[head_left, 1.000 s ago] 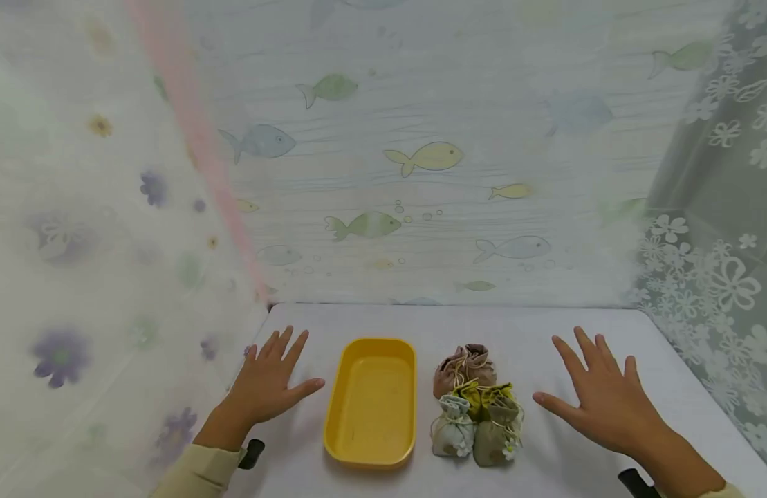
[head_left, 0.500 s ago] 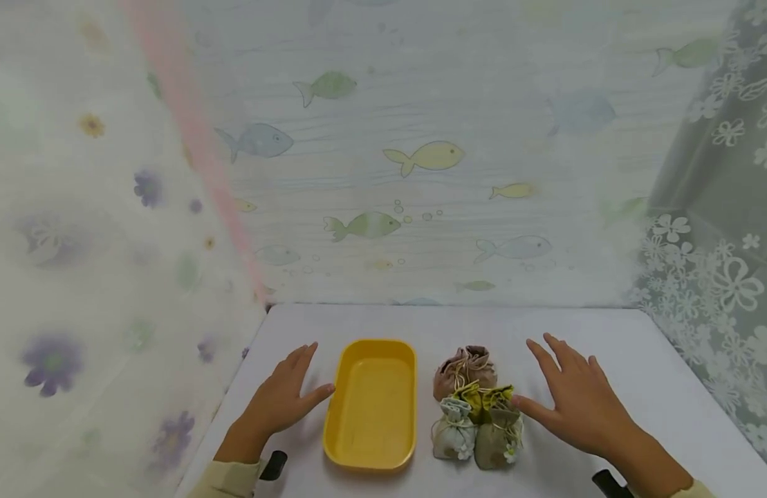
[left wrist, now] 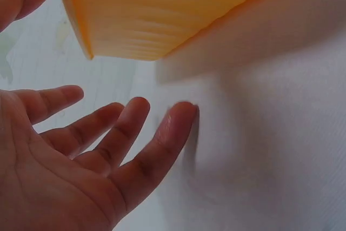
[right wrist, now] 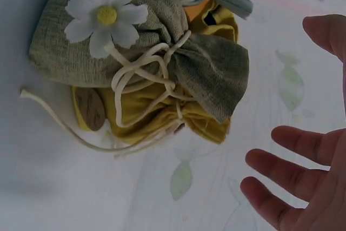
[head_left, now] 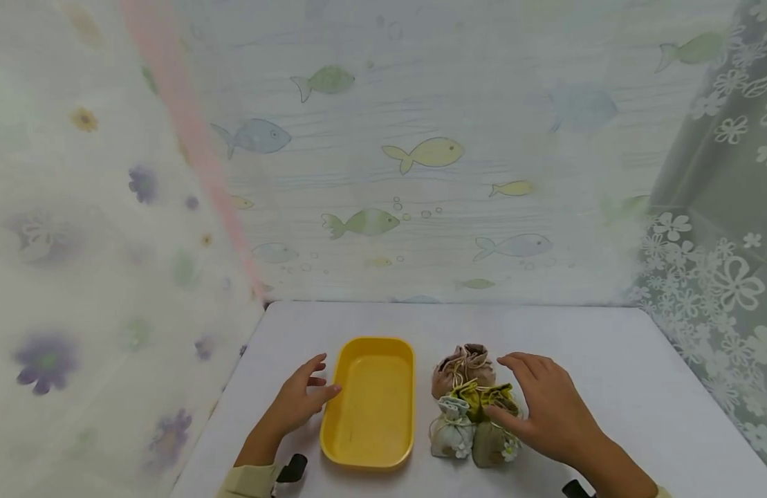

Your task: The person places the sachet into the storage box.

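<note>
A yellow tray lies on the white-covered table. My left hand is at its left side, fingers loosely bent. In the left wrist view the thumb meets the tray's rim; the other fingers stay apart from the wall. Right of the tray sits a cluster of small drawstring pouches: a brownish-pink one, yellow ones, a pale grey one and an olive one with a white flower. Spread beside their right side is my right hand, holding nothing; its thumb overlaps the olive pouch in the head view.
White cloth covers the table. Behind it hangs a curtain printed with fish, with a flowered sheet on the left and flower lace on the right.
Both hands have moved inward, the left toward the tray and the right toward the pouches. Their fingers are less spread than before. Tray and pouches stay in place.
</note>
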`<state>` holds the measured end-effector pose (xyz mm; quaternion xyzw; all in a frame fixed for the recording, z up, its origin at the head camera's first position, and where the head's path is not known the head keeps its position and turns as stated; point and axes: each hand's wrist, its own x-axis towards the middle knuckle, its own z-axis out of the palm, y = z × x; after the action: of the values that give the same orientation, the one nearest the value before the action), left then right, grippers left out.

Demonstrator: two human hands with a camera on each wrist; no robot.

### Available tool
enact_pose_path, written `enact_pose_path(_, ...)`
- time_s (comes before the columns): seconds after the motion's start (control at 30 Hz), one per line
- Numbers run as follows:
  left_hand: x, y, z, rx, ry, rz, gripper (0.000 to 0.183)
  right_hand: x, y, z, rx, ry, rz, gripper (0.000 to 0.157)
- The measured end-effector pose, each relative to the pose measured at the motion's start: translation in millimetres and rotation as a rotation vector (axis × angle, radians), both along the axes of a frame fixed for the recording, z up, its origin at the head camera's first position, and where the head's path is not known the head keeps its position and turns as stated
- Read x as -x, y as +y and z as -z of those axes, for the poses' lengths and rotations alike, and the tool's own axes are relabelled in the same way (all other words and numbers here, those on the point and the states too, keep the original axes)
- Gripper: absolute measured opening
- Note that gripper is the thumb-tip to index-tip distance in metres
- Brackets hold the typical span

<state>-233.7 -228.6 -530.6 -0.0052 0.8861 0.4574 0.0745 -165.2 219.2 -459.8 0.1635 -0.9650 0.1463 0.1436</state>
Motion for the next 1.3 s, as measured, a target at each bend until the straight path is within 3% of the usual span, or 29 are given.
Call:
enact_pose_path(0.17, -0.6, 2, 6.7, -0.153, -0.052, -0.006, 0.076, 0.2, -10, 6.0, 0.037, 0.059, -0.031, 0.068)
enact_pose_path(0.5, -5.3, 6, 10.9, -0.299, -0.102, 0.006, 0.065, -1.7, -29, 16.4, 0.054, 0.116, -0.078, 0.052)
enact_pose_path(0.87, -10.1, 6, 16.8, -0.373, -0.128, -0.014, 0.063, -1.2, -45, 28.3, 0.107, 0.051, -0.046, 0.040)
enact_pose_path(1.1, -9.4, 5, 17.9, -0.470, -0.141, 0.008, 0.062, -0.8, -50, 31.9, 0.106, 0.062, -0.018, 0.037)
enact_pose_path(1.3, -6.4, 2, 19.2, -0.464, -0.162, 0.034, 0.063, -0.3, -55, 35.1, 0.118, 0.046, -0.010, 0.033)
